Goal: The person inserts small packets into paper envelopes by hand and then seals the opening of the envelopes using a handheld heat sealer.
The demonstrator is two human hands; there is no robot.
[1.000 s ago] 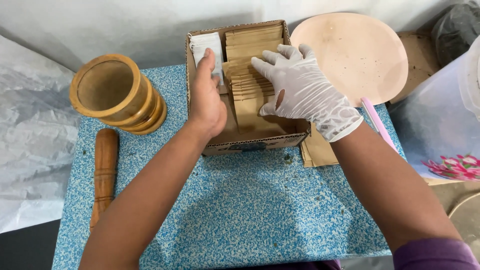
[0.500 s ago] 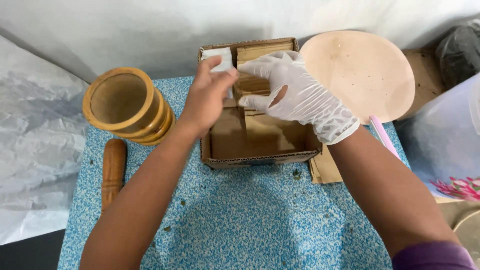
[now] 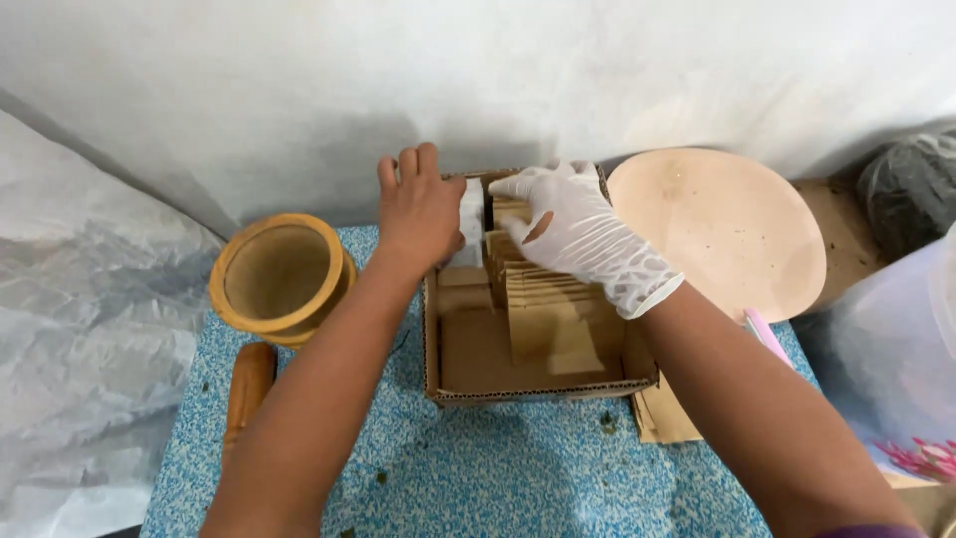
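Bare left hand (image 3: 418,214) is laid on the far-left corner of the box (image 3: 538,394), fingers bent over a white packet (image 3: 470,217) held against the box wall. Gloved right hand (image 3: 570,231) is pinched on the top edges of brown envelopes (image 3: 546,299) stood in a row at the far side of the box. Near half of the box floor is seen bare. Mortar (image 3: 279,274) and pestle (image 3: 247,391) are left of the box, round board (image 3: 722,231) right of it

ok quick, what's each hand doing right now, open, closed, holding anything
Left hand: bare, fingers extended, resting on the cardboard box's far-left corner; grip cannot be told.
Right hand: gloved, pressing on brown paper packets; grip unclear.
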